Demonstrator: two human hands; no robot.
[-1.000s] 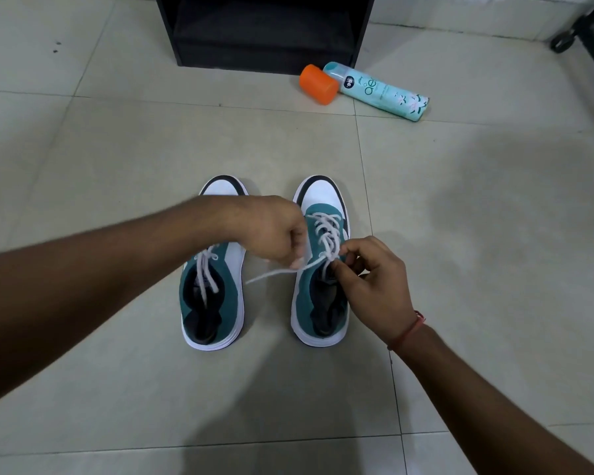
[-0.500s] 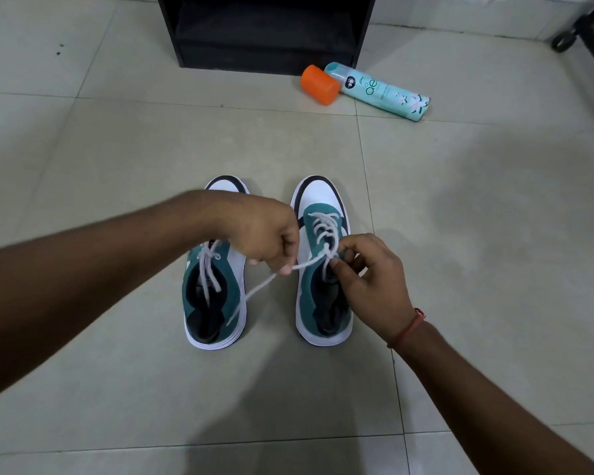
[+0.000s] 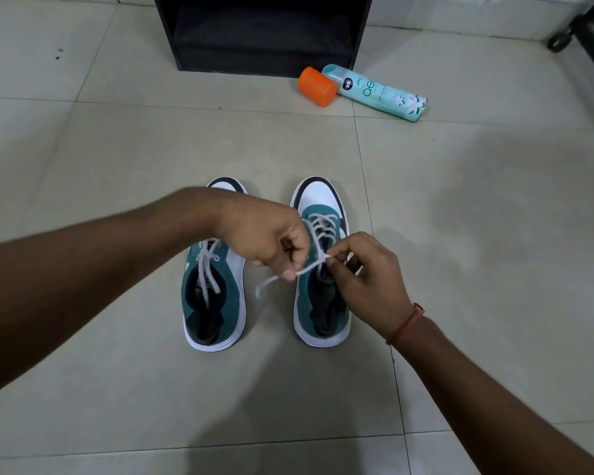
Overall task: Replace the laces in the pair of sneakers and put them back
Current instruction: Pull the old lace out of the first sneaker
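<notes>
Both hands over right sneaker (image 3: 323,303): left hand (image 3: 264,234), right hand (image 3: 367,282) pinching white lace (image 3: 309,267).

Pale glossy tile floor (image 3: 124,159) with thin grout lines, softly lit, shadows at 6 and 3 o'clock. Black open shelf (image 3: 264,32) at 12. A black wheeled chair base (image 3: 587,32) at 1 o'clock, by a light wall (image 3: 460,15).

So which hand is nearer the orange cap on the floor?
Left. The left hand is closer below the orange cap; the right hand sits lower, further toward the camera.
</notes>
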